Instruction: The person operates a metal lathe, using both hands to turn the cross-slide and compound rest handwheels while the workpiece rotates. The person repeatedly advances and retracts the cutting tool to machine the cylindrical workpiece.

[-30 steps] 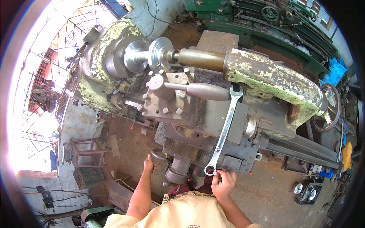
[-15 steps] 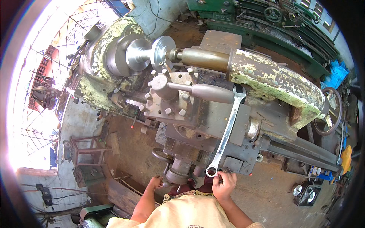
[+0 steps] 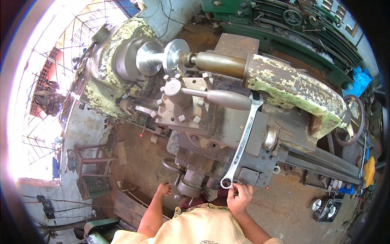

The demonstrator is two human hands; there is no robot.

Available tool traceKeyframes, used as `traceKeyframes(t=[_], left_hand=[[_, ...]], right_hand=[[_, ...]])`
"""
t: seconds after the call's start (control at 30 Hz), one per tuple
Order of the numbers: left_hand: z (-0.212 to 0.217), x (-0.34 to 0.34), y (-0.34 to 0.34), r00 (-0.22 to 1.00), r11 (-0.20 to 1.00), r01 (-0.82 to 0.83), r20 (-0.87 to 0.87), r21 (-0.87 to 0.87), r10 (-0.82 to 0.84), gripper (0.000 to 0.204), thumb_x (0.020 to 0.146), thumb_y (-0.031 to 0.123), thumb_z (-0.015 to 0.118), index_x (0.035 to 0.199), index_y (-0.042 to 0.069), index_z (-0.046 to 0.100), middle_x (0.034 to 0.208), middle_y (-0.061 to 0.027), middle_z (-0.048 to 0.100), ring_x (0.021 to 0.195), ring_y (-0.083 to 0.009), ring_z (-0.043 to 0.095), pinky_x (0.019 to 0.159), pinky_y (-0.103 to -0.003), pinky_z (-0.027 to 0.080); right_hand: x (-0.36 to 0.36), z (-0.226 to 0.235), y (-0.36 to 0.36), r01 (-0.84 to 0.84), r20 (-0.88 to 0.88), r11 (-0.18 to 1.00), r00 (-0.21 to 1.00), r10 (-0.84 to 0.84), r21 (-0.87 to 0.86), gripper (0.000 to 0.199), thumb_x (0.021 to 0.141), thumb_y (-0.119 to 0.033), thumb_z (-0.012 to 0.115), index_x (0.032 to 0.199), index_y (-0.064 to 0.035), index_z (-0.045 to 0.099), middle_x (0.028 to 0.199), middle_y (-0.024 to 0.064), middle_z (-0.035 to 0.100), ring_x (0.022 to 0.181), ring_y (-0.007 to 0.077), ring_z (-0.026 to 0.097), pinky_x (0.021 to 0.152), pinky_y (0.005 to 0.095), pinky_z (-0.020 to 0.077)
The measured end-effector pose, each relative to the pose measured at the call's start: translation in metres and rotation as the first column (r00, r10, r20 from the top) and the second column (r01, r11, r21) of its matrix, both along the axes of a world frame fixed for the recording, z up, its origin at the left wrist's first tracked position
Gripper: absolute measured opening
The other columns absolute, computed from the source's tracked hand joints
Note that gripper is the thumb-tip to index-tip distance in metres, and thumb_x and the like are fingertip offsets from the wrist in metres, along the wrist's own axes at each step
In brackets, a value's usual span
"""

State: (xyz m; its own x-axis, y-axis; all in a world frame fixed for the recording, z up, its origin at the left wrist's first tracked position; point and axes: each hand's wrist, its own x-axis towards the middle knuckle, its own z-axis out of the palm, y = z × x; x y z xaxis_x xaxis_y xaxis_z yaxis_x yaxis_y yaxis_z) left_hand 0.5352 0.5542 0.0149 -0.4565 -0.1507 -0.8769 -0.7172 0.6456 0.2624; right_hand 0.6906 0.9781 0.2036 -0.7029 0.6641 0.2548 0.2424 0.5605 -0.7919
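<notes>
My right hand (image 3: 240,197) is closed, with its fingertips at the rim of the ring end of a long silver combination wrench (image 3: 241,146). The wrench lies slanting over the lathe carriage, and its open end is beside the grey tool-post lever (image 3: 227,99). To the left, my left hand (image 3: 164,189) has curled fingers next to the ball-ended crank (image 3: 177,196). Whatever it may hold is hidden. Behind the square tool post (image 3: 187,107), a shiny stepped metal workpiece (image 3: 151,59) sits between the chuck (image 3: 126,59) and the tailstock center (image 3: 187,59).
The paint-flaked tailstock (image 3: 298,85) extends right to a handwheel (image 3: 354,118). A green lathe (image 3: 280,34) stands behind. At left are a metal stand (image 3: 95,158) and a barred window (image 3: 34,134). A black device (image 3: 327,207) lies on the floor at right.
My left hand has moved slightly up and left, farther from the crank's ball. My right hand and the wrench keep their places. The view has shifted a little.
</notes>
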Motion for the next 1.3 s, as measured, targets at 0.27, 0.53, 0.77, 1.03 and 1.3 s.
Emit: traceKeyframes(t=[0.27,0.53,0.77,1.03,1.3], left_hand=[[-0.004,0.003,0.010,0.997,0.997,0.083,-0.011,-0.001,-0.083,0.049,0.101,0.029,0.057,0.145,0.009,0.048,0.087,-0.0096,0.072,0.061,-0.0190,0.066,0.055,-0.034,0.054],[-0.005,0.005,0.007,0.998,0.998,-0.055,0.022,-0.009,0.055,0.053,0.107,0.047,0.041,0.122,0.001,0.062,0.085,-0.0106,0.073,0.061,-0.0209,0.067,0.056,-0.035,0.054],[-0.027,0.008,-0.010,0.988,0.998,-0.048,0.149,0.051,0.040,0.040,0.105,0.031,0.041,0.126,0.003,0.061,0.089,-0.0099,0.074,0.062,-0.0207,0.068,0.055,-0.036,0.053],[-0.050,0.012,-0.016,0.996,0.993,-0.027,0.086,0.116,0.017,0.043,0.099,0.017,0.051,0.141,0.009,0.053,0.095,-0.0092,0.074,0.059,-0.0188,0.067,0.050,-0.033,0.052],[-0.051,0.011,-0.035,0.998,0.987,0.024,0.062,0.158,-0.034,0.034,0.100,0.021,0.054,0.132,0.013,0.059,0.091,-0.0075,0.073,0.059,-0.0186,0.064,0.053,-0.037,0.053]], right_hand=[[-0.001,0.000,0.000,0.007,-0.008,1.000,1.000,-0.007,0.027,0.011,0.075,-0.005,0.074,0.084,-0.0047,0.068,0.073,0.0092,0.065,0.068,0.0324,0.053,0.066,0.0445,0.0416],[-0.001,0.001,-0.001,0.019,-0.015,1.000,1.000,-0.019,0.016,0.009,0.075,-0.004,0.073,0.082,-0.0037,0.069,0.069,0.0083,0.063,0.067,0.0315,0.054,0.067,0.0439,0.0426],[-0.002,-0.001,-0.002,0.043,-0.044,0.999,0.998,-0.042,0.015,0.008,0.077,-0.003,0.072,0.084,-0.0030,0.068,0.068,0.0092,0.063,0.066,0.0311,0.054,0.066,0.0424,0.0434],[-0.002,-0.004,-0.006,0.081,-0.063,0.996,0.995,-0.078,0.043,0.008,0.079,-0.002,0.073,0.085,-0.0029,0.068,0.069,0.0096,0.063,0.064,0.0297,0.055,0.064,0.0416,0.0445],[-0.001,-0.005,-0.018,0.238,-0.040,0.971,0.971,-0.237,0.025,0.008,0.081,-0.003,0.073,0.087,-0.0029,0.069,0.066,0.0076,0.059,0.067,0.0261,0.056,0.063,0.0397,0.0457]])
